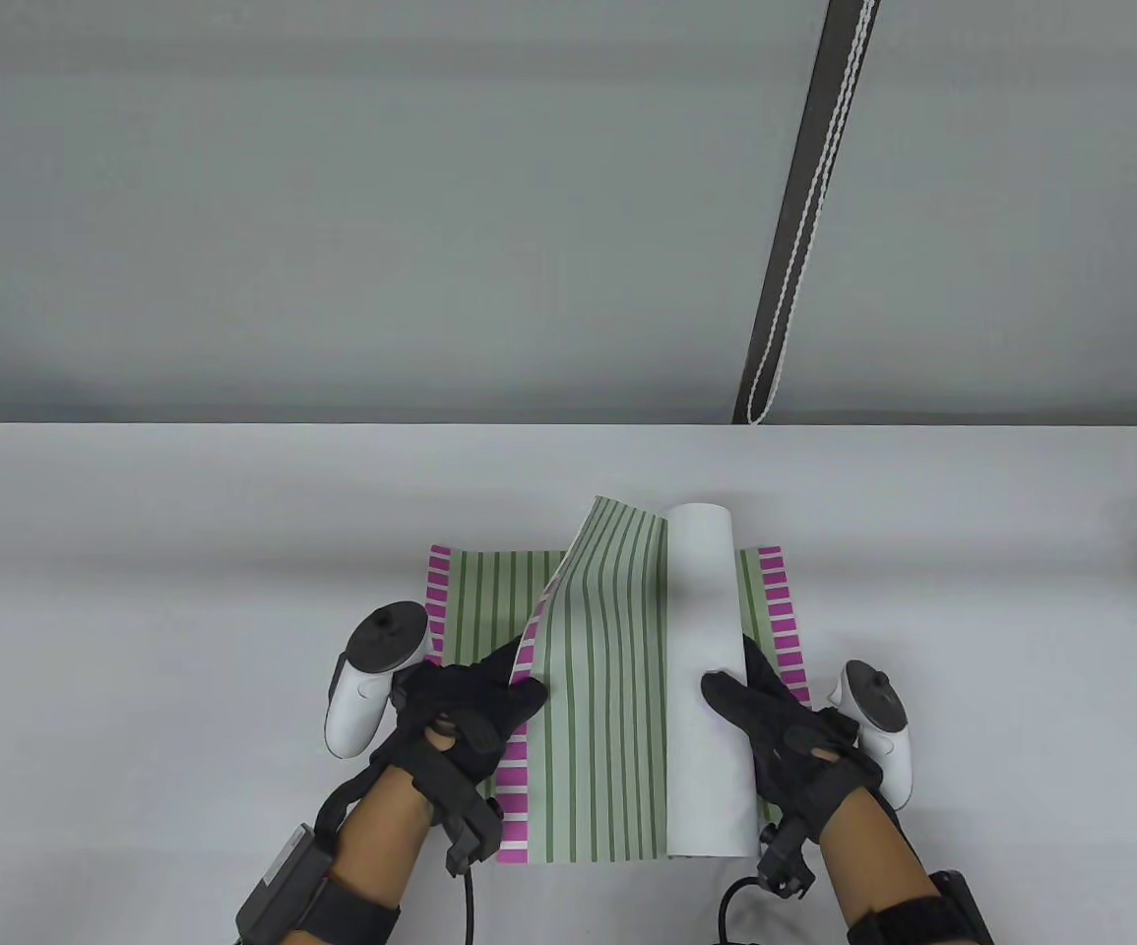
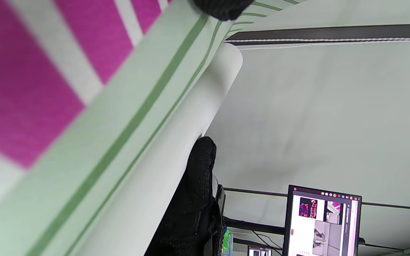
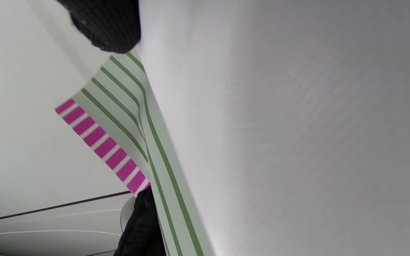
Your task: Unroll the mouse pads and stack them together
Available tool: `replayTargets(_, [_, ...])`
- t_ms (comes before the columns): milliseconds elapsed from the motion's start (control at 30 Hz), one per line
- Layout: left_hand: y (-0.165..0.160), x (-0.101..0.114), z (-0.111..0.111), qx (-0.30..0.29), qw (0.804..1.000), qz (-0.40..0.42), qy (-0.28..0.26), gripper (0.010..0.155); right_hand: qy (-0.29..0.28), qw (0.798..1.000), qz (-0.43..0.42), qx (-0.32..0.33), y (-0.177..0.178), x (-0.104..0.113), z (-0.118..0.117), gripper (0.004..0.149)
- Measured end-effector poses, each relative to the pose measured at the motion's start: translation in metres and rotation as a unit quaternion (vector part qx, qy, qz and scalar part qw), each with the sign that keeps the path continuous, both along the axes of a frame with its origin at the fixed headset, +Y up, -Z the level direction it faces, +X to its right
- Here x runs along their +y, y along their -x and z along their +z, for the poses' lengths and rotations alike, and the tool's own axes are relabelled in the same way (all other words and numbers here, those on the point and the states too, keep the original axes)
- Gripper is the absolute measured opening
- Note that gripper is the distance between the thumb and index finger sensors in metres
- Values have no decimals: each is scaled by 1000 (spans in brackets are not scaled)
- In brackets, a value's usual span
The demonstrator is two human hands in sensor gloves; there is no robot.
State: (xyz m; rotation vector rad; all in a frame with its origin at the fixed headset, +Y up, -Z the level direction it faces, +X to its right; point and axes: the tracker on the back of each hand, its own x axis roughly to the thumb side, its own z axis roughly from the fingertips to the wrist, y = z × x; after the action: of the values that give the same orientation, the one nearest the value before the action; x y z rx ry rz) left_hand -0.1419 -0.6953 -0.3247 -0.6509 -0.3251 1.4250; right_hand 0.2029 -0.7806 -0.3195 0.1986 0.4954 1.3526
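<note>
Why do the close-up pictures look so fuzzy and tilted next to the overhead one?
Table view: sharp, evenly lit, soft shadows. Left wrist view: tilted, the pad's pink stripes blur close to the lens, the monitor glows. Right wrist view: the white roll fills it, nearly featureless.

Black gloved fingers (image 3: 109, 26) against white rolled mouse pad (image 3: 279, 124), striped side beneath.

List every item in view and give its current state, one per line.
Upper mouse pad: partly unrolled, left edge lifted, right part still rolled, white underside out.
Lower mouse pad: flat on the table, under the upper one.
Left hand: grips the upper pad's left edge.
Right hand: holds the roll.
Monitor: on.
</note>
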Motion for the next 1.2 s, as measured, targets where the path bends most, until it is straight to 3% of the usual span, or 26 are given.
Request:
replayTargets(233, [6,-4,-3,7,1000,0,8,64,11,999,-35,-15,-14,-8,-2,85])
replayTargets(367, [6,-4,-3,4,1000,1,6,64,20,999,-37,11,-7,-8,0,99])
replayTargets(433, [4,-1,-3,0,1000,0,1,64,13,1000,2,13,-3,-5,1,106])
replayTargets(567, [5,5,-2,-3,1000,4,-7,64,5,999,45,-6,2,-4,0,109])
replayTargets(900, [14,8,-4,5,1000,18,-9,64,15,999,-34,-38,-22,-13,-4,88])
replayTargets(1100, [12,11,-3,-3,1000,19,-16,64,30,999,-43,9,-14,-12,-1,105])
replayTargets(1200, [17,14,-4,4,1000,22,-18,64,22,999,-33,6,-12,-11,-3,108])
